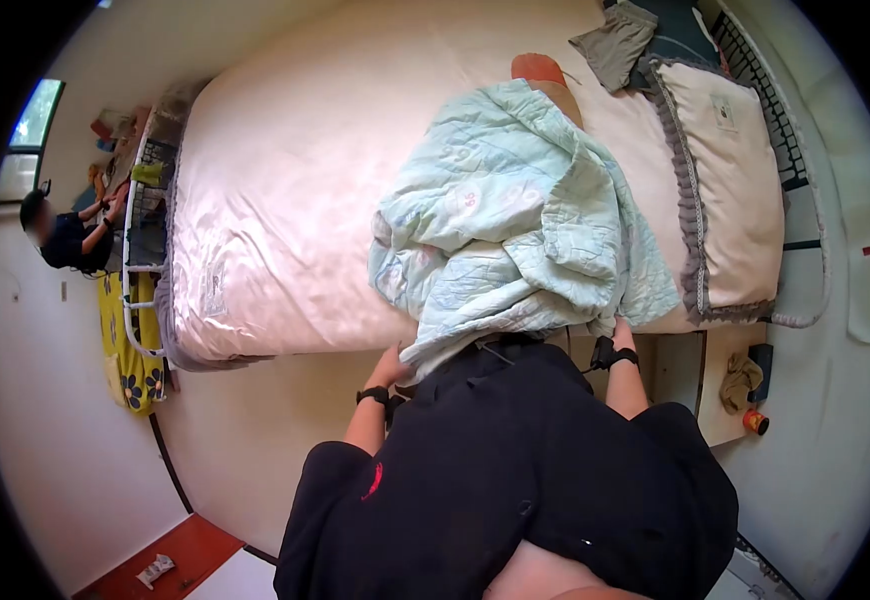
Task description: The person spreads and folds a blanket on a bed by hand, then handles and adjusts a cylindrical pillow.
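A crumpled light-green patterned quilt [515,210] lies on the pale pink bed sheet [295,150], its near part hanging at the bed's front edge against my body. My left hand [392,367] is at the quilt's lower left corner, with fingers partly hidden and blurred by the cloth. On the other side, my right hand [622,330] is closed on the quilt's lower right edge at the bed's front. Black bands circle both wrists. Beyond the quilt, partly covered by it, is an orange and brown rolled item [540,72].
A frilled pillow [735,190] lies at the right by the metal headboard, with grey shorts [617,45] behind. Another person [75,235] is beyond the bed's left end. A bedside unit [720,385] holds a brown cloth and a small red can [755,422].
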A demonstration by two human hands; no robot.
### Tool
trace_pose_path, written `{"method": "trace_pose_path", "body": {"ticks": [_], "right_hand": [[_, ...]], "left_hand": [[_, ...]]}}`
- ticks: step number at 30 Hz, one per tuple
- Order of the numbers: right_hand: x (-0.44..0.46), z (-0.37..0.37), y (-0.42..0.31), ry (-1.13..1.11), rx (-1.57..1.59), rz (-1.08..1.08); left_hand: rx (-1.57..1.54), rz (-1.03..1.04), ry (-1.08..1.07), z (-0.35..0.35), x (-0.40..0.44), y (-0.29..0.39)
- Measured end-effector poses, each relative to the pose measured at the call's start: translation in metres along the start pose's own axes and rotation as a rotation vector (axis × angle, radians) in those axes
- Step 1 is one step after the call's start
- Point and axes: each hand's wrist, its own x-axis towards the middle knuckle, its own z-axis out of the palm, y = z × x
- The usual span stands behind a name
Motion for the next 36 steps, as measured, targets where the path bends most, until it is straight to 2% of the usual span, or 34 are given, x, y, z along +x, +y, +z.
{"method": "trace_pose_path", "body": {"ticks": [1,2,3,4,5,6,7,9,10,11,12,14,16,17,19,21,22,24,26,27,28,29,30,31,32,33,34,35,36], "right_hand": [[0.011,0.000,-0.023,0.025,0.044,0.033],[0.022,0.001,-0.047,0.051,0.089,0.064],[0.032,0.004,-0.078,0.111,0.250,0.265],[0.034,0.006,-0.102,0.168,0.411,0.467],[0.035,0.007,-0.117,0.184,0.418,0.460],[0.037,0.008,-0.131,0.058,0.259,0.421],[0.037,0.010,-0.148,-0.065,0.096,0.381],[0.013,0.032,-0.202,-0.163,0.202,0.146],[0.005,0.041,-0.213,-0.244,0.287,0.125],[0.001,0.050,-0.213,-0.338,0.356,0.156],[-0.009,0.066,-0.223,-0.323,0.327,0.134],[-0.024,0.074,-0.246,-0.358,-0.117,0.016],[-0.026,0.083,-0.236,-0.338,-0.386,0.022],[-0.021,0.088,-0.226,-0.348,-0.391,0.016],[-0.018,0.094,-0.198,-0.462,-0.681,0.109],[-0.016,0.097,-0.174,-0.443,-0.634,0.063],[-0.011,0.103,-0.172,-0.400,-0.580,0.027],[-0.009,0.107,-0.193,-0.445,-0.617,0.083],[0.001,0.113,-0.192,-0.458,-0.554,-0.049],[0.003,0.119,-0.210,-0.534,-0.545,0.070],[0.007,0.133,-0.224,-0.538,-0.548,0.055],[0.009,0.149,-0.235,-0.573,-0.468,-0.111],[0.007,0.165,-0.249,-0.605,-0.384,-0.268],[-0.002,0.181,-0.292,-0.652,-0.410,-0.191],[0.006,0.202,-0.297,-0.726,-0.333,-0.285],[0.013,0.223,-0.302,-0.775,-0.413,-0.273],[0.008,0.240,-0.331,-0.860,-0.437,-0.297],[-0.004,0.255,-0.360,-0.928,-0.308,-0.441],[-0.010,0.267,-0.375,-0.940,-0.287,-0.519]], "left_hand": [[0.078,0.052,0.011,-0.002,0.030,-0.001],[0.032,0.219,0.020,-0.010,0.045,0.022],[-0.015,0.385,0.026,-0.017,0.056,0.056],[-0.079,0.424,-0.005,-0.018,0.064,0.092],[-0.147,0.465,-0.036,-0.016,0.067,0.134],[-0.192,0.429,-0.112,-0.015,0.064,0.177],[-0.263,0.521,-0.145,-0.005,0.070,0.208],[-0.274,0.541,-0.250,0.020,0.070,0.263],[-0.318,0.638,-0.312,0.034,0.071,0.287],[-0.300,0.638,-0.300,0.041,0.061,0.306],[-0.247,0.662,-0.271,0.065,0.083,0.299],[-0.337,0.621,-0.482,0.051,0.077,0.300],[-0.313,0.450,-0.299,0.046,0.100,0.261],[-0.245,0.445,-0.166,0.041,0.109,0.236],[-0.143,0.366,0.040,0.031,0.117,0.166],[-0.164,0.228,0.259,0.023,0.138,0.063],[-0.260,0.022,0.234,0.019,0.139,0.006],[-0.765,-0.291,0.200,-0.008,0.082,-0.035],[-0.807,-0.466,0.171,-0.018,0.055,-0.086],[-0.818,-0.489,0.130,-0.024,0.042,-0.090],[-0.829,-0.509,0.090,-0.032,0.031,-0.094],[-0.849,-0.479,-0.023,-0.033,0.037,-0.111],[-0.931,-0.402,0.039,-0.034,0.034,-0.096],[-1.008,-0.324,0.099,-0.036,0.034,-0.068],[-1.024,-0.184,0.052,-0.031,0.059,-0.066],[-1.073,-0.086,0.130,-0.043,0.051,-0.017],[-1.273,0.091,0.027,-0.051,0.053,0.014],[-1.491,0.133,-0.041,-0.063,0.053,0.053],[-1.374,0.324,-0.104,-0.067,0.060,0.076]]}}
